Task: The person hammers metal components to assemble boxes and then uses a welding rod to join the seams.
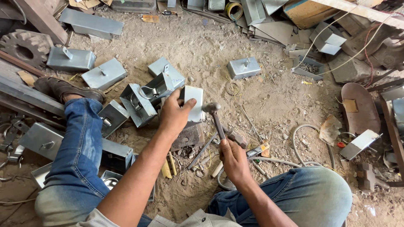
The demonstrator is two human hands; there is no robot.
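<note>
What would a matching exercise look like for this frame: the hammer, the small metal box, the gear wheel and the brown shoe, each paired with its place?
Things:
1. hammer
2. small metal box
3. gear wheel
4. brown shoe

Places:
A. at the top left edge, on the ground
B. gripped by the right hand
C. on the foot of the outstretched leg, at left
D. held by the left hand, beside the hammer head

Pairs: 1-B, 2-D, 3-A, 4-C
</note>
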